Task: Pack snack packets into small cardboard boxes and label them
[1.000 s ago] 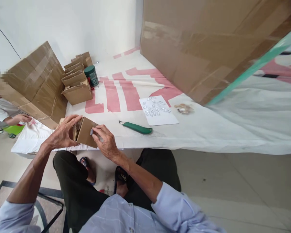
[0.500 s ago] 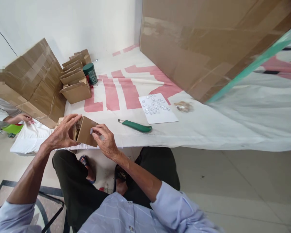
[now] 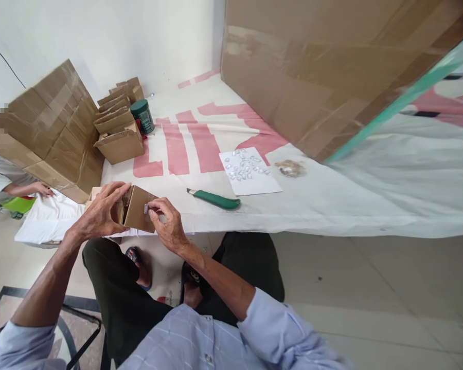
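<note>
A small brown cardboard box [image 3: 139,209] rests at the near edge of the white-covered table [image 3: 332,205]. My left hand [image 3: 100,213] wraps its left side and top, fingers curled over the open flap. My right hand [image 3: 165,221] pinches a small silvery piece [image 3: 146,208] against the box's right face. A white paper sheet [image 3: 250,172] carries several more small clear pieces. A green-handled utility knife [image 3: 215,199] lies between the sheet and my right hand.
Several small cardboard boxes [image 3: 119,139] and a dark green jar [image 3: 142,117] stand at the back left beside a large taped carton [image 3: 50,133]. Another huge carton [image 3: 324,67] leans at the right. A second person's hand [image 3: 42,189] shows at far left.
Both hands stay on the box with the small piece pinched at its face; only the camera view has shifted slightly.
</note>
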{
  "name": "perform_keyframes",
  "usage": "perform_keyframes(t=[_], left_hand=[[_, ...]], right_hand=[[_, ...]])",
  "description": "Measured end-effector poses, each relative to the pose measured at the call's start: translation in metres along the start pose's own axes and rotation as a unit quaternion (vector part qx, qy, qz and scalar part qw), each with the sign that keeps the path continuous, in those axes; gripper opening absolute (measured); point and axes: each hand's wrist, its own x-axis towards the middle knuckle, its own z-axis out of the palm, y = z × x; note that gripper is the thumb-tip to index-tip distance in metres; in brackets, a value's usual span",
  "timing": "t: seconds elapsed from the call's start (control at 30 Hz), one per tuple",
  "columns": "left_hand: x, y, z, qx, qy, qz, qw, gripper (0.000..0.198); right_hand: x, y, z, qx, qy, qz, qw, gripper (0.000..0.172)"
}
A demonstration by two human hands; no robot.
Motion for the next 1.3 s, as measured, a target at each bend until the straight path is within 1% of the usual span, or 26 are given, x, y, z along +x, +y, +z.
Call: perform_keyframes(t=[0.13,0.33,0.43,0.6,0.67,0.8,0.9,1.03,1.3], left_hand=[[0.0,0.004,0.003,0.012,0.006,0.013,1.0,0.108],[-0.002,0.008,0.011,0.033,0.021,-0.009,0.999,0.109],[-0.003,0.012,0.015,0.044,0.03,-0.017,0.998,0.107],[-0.001,0.019,0.023,0.057,0.045,-0.012,0.997,0.103],[0.001,0.022,0.027,0.064,0.036,-0.016,0.997,0.103],[0.008,0.027,0.036,0.084,0.004,-0.032,0.996,0.101],[0.012,0.029,0.04,0.092,-0.007,-0.03,0.995,0.1],[0.013,0.029,0.041,0.096,-0.01,-0.024,0.995,0.1],[0.011,0.03,0.041,0.108,-0.013,-0.021,0.994,0.102]], right_hand=[[-0.002,0.002,0.0,0.004,0.012,0.01,1.0,0.019],[-0.004,0.005,0.002,0.015,0.024,0.029,0.999,0.019],[-0.005,0.007,0.003,0.017,0.034,0.046,0.998,0.019],[-0.005,0.012,0.002,0.042,0.034,0.069,0.996,0.019],[-0.006,0.016,0.001,0.055,0.036,0.089,0.994,0.019],[-0.011,0.025,0.0,0.084,0.037,0.153,0.984,0.023],[-0.014,0.031,0.0,0.102,0.037,0.187,0.976,0.025],[-0.013,0.033,-0.001,0.113,0.033,0.193,0.974,0.028],[-0.012,0.031,-0.002,0.116,0.027,0.198,0.973,0.027]])
